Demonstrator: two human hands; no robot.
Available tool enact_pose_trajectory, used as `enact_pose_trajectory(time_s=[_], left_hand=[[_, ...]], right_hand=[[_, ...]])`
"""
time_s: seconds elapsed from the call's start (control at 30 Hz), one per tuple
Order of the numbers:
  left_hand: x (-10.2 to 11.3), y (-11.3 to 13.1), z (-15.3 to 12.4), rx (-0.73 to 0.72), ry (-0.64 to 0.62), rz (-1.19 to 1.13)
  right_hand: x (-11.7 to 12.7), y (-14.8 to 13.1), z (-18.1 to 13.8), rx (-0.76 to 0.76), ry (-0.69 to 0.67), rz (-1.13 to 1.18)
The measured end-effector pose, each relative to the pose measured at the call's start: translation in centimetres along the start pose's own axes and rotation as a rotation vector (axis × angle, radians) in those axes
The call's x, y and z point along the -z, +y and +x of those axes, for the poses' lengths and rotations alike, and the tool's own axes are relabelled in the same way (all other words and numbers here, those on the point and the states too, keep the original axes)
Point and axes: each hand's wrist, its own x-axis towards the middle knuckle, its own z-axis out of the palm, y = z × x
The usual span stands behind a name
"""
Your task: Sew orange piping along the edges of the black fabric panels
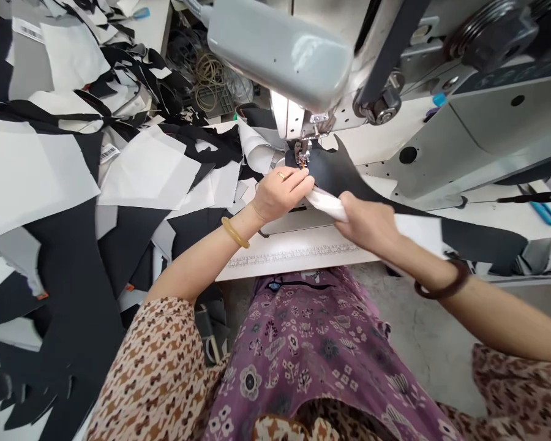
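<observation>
My left hand (pixel 282 193) is closed on the edge of a folded fabric piece (pixel 327 203), just in front of the presser foot (pixel 303 152) of a sewing machine (pixel 280 52). A little to the right, my right hand (pixel 366 222) grips the same piece, whose pale side shows between my hands. Dark fabric (pixel 344 168) lies behind my hands, beside the foot, and runs off to the right along the table. A white sheet (pixel 420 233) shows next to my right wrist. My fingertips hide the fabric edge near the needle.
Black and grey cut pieces with white sheets (pixel 149 168) are heaped on the left. A ruler strip (pixel 298 252) runs along the table's front edge. A blue cutter (pixel 545 213) and a dark-handled tool (pixel 528 198) lie at the right. Coiled cord (pixel 210 79) sits behind.
</observation>
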Motion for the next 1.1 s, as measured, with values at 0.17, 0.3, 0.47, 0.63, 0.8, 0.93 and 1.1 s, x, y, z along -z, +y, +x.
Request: enact_pose_trajectory(time_s=[0.17,0.3,0.47,0.63,0.8,0.93,1.1], left_hand=[[0.2,-0.6,1.4,0.011,-0.052,0.027],[0.9,-1.6,2.1,-0.033,-0.107,-0.004],[1.3,-2.2,2.1,-0.035,-0.186,-0.06],[1.2,-2.0,1.2,-0.128,-0.205,-0.021],[1.8,-1.5,0.8,-0.278,-0.113,0.1],[2.0,-1.2,1.0,-0.391,0.003,0.285],[1.5,-1.1,0.4,-0.355,0.134,0.243]], right_hand=[[5.6,0.1,0.4,0.095,0.123,-0.107],[8.5,-0.7,1.7,0.209,0.131,-0.109],[9.6,-1.7,2.6,0.213,-0.006,-0.166],[8.0,-3.7,1.3,0.314,0.038,-0.245],[4.4,-4.4,0.1,0.512,0.131,-0.302],[3.5,-3.1,0.2,0.549,0.206,-0.295],[4.2,-1.5,0.4,0.544,0.19,-0.26]])
